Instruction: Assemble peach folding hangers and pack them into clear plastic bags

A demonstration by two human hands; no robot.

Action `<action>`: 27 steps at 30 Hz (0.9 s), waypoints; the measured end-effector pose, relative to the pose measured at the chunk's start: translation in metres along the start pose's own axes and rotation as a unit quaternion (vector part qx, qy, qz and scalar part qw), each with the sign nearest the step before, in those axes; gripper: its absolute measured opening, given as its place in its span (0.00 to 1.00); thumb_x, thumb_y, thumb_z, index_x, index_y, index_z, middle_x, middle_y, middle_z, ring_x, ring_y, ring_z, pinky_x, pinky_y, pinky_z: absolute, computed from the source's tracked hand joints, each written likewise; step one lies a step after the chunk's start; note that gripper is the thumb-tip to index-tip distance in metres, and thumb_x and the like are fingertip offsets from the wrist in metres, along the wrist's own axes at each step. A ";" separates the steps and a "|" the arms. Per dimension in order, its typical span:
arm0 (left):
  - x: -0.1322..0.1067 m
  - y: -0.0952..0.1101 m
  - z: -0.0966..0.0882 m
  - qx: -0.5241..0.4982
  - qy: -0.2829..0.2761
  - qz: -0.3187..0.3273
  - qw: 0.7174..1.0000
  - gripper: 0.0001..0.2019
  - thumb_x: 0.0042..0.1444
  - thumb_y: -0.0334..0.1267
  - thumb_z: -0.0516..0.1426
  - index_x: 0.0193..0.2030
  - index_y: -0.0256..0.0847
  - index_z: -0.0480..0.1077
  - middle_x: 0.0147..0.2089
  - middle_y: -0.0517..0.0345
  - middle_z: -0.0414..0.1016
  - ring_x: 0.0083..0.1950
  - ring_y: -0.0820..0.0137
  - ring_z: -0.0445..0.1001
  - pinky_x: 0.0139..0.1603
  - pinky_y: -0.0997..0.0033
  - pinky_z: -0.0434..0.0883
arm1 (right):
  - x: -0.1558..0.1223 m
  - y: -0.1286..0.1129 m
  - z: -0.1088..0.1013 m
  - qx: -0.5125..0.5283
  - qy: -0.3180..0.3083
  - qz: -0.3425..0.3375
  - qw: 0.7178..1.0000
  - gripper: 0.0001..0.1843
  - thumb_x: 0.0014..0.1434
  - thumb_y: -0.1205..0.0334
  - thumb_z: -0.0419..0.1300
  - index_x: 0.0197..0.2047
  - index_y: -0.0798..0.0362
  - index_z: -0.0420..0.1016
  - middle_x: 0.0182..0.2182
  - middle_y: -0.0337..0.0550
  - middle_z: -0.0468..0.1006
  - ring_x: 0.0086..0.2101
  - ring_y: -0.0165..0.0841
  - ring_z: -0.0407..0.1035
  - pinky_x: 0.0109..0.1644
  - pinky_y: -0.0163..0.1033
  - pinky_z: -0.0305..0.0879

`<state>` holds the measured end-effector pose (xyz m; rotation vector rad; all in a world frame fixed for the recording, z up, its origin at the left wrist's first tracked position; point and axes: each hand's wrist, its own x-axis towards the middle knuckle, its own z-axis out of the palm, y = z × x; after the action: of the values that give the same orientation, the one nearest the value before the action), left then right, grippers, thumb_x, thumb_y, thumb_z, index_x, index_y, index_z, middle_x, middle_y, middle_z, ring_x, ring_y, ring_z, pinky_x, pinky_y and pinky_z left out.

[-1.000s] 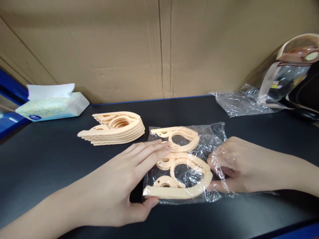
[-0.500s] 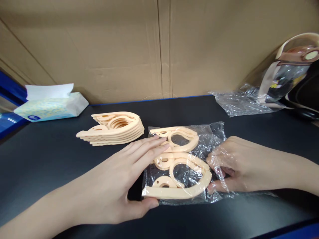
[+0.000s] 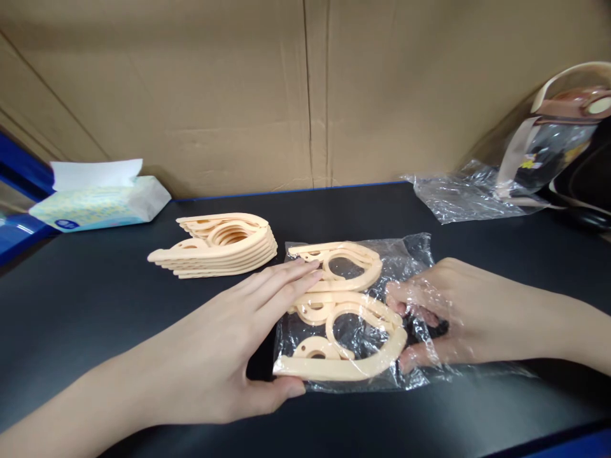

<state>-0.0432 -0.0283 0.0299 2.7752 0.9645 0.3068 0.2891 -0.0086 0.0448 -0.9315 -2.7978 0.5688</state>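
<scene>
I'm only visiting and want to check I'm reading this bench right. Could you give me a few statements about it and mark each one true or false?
1. The left hand lies flat on a clear bag that holds peach plastic pieces. True.
2. The right hand is raised in the air, well away from the bag. False: it is at the bag's right end, with film over its fingers.
3. A stack of peach pieces lies on the black table, left of the bag. True.
4. The tissue pack sits at the table's right edge. False: it is at the far left.
</scene>
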 end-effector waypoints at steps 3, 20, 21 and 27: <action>0.000 0.002 -0.002 0.009 -0.005 0.002 1.000 0.49 0.60 0.43 0.65 0.81 0.47 0.42 0.82 0.52 0.52 0.81 0.57 0.54 0.79 0.57 0.60 | 0.000 0.000 0.001 0.008 0.006 -0.009 1.000 0.18 0.61 0.44 0.72 0.35 0.47 0.75 0.23 0.29 0.73 0.20 0.27 0.66 0.24 0.35 0.54; 0.005 0.009 -0.022 0.206 0.030 0.021 0.978 0.28 0.55 0.62 0.66 0.47 0.40 0.67 0.45 0.48 0.76 0.44 0.50 0.77 0.42 0.51 0.73 | 0.001 0.001 0.010 -0.051 0.064 -0.036 0.996 0.26 0.68 0.34 0.58 0.46 0.51 0.76 0.24 0.36 0.75 0.19 0.33 0.65 0.22 0.39 0.56; 0.005 0.009 -0.022 0.208 0.029 0.015 0.978 0.29 0.55 0.63 0.66 0.47 0.40 0.67 0.46 0.47 0.76 0.45 0.49 0.78 0.42 0.50 0.73 | 0.001 0.002 0.011 -0.055 0.068 -0.039 0.995 0.26 0.69 0.34 0.58 0.46 0.51 0.76 0.24 0.36 0.74 0.19 0.33 0.64 0.22 0.39 0.56; 0.006 0.008 -0.021 0.207 0.031 0.006 0.978 0.29 0.55 0.64 0.65 0.48 0.39 0.69 0.46 0.46 0.77 0.46 0.47 0.79 0.43 0.48 0.74 | 0.001 0.004 0.012 -0.061 0.086 -0.058 0.993 0.26 0.70 0.35 0.56 0.45 0.50 0.76 0.23 0.34 0.72 0.18 0.33 0.63 0.20 0.39 0.54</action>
<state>-0.0386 -0.0285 0.0526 3.1604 1.1418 0.2163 0.2877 -0.0093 0.0323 -0.7893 -2.7331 0.2910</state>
